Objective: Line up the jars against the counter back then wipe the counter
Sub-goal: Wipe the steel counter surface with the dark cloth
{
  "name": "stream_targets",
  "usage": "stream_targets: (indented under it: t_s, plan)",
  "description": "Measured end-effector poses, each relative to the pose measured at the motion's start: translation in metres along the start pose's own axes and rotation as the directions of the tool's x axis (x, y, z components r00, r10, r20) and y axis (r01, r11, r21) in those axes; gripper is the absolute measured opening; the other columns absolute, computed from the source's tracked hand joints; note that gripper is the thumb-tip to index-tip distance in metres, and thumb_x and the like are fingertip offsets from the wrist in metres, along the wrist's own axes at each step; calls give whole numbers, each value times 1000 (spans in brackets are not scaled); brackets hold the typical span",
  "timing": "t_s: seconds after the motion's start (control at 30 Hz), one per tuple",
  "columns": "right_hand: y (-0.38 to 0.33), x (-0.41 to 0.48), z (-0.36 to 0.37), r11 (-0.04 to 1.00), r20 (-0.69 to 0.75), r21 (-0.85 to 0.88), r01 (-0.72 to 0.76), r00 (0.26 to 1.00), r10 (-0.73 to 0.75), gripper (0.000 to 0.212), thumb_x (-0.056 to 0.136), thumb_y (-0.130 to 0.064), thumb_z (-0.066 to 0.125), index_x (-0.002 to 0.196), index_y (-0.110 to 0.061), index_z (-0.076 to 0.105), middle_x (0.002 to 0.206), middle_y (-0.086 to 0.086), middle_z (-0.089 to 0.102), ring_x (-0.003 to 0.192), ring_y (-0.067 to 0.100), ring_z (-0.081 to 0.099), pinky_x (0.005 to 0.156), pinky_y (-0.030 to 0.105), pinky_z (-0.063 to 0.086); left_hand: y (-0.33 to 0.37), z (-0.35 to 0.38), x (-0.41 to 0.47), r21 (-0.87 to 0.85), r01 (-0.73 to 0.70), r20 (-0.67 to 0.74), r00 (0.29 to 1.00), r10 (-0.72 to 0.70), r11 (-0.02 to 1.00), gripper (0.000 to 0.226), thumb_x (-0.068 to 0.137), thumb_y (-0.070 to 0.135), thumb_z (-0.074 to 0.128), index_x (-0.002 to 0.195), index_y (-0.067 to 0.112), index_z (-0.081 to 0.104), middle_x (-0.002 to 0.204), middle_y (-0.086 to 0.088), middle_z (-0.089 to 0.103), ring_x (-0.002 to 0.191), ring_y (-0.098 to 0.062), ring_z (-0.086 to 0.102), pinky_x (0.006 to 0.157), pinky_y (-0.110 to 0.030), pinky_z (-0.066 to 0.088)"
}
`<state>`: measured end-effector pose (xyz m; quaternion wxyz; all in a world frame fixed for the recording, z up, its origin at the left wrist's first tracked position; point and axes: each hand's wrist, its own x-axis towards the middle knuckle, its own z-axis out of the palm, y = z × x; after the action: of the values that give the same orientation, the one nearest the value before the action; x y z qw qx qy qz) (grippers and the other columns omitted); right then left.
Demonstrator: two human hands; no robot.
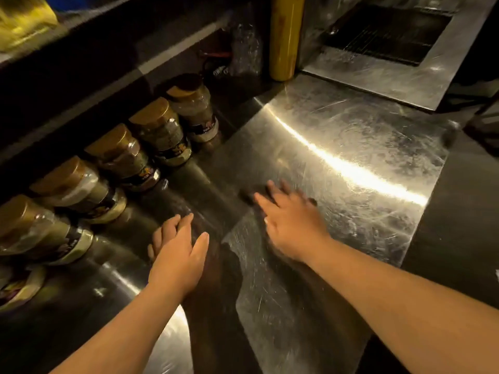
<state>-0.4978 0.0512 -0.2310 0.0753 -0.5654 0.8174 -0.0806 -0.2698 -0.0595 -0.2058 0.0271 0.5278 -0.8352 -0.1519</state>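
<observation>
Jars (129, 168) are standing in a row along the back edge of the worktop (351, 147), gold lids all at about the same line, each one just beside the next, with one more partly cut off at the near left corner of what I can see. So I'm judging the lining-up is done and I'm on the wiping now.

My right hand (290, 222) is pressing flat, fingers spread, on something dark that is peeping out past my fingertips near the middle of the worktop; it is probably the cloth, but the blur is too heavy for me to be sure, and I cannot tell how firmly I'm holding it. My left hand (176, 252) is lying open and empty, palm down on the steel, close to the nearest jars but not touching them.

What I'm worrying about is the sweep towards the back edge: if I'm carrying the cloth too far that way, my knuckles could be knocking a jar out of line or tipping it into its neighbour. The tall yellow roll (286, 36) standing at the far back corner looks top-heavy too, so a careless pass there could be toppling it
</observation>
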Motion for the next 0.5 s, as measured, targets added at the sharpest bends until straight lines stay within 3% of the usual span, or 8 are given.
stream_targets:
  t_s: [0.1,0.23,0.37,0.43,0.5]
  plan:
    - [94,-17,-24,964,-33,-19,-265,964,264,59,90,-33,27,148,-33,36,153,14,43,131,44,42,101,59,45,-10,3,-18,64,16,14,1000,-17,998,63,95,53,35,152,30,24,162,-5,10,145,-30,4,117,-54,9]
    - [185,-48,-54,846,-152,41,-532,834,531,54,91,-16,43,144,-17,52,151,15,47,126,45,47,102,54,45,-29,-2,-32,111,102,34,994,-107,989,66,96,53,31,154,29,12,163,-5,-2,147,-30,-4,119,-55,7]
    - [180,-26,-75,638,-81,322,-699,651,754,51,97,-7,45,147,-14,47,143,22,51,122,46,49,102,42,41,-40,-15,-41,50,195,48,979,-198,979,74,89,53,49,152,28,19,162,-4,1,146,-32,0,118,-55,12]
    - [124,-11,-76,648,-122,423,-634,669,734,48,98,-12,44,145,-20,47,134,24,55,115,46,53,93,44,46,-49,-23,-48,25,215,40,976,-216,976,74,86,50,54,150,28,25,161,-5,6,144,-33,5,117,-55,16]
    - [38,-4,-60,804,-225,420,-421,810,542,46,97,-14,45,142,-22,49,139,18,55,119,41,52,96,45,45,-62,-31,-54,-7,235,6,972,-235,972,69,86,47,54,148,27,30,160,-5,13,142,-33,10,116,-54,20]
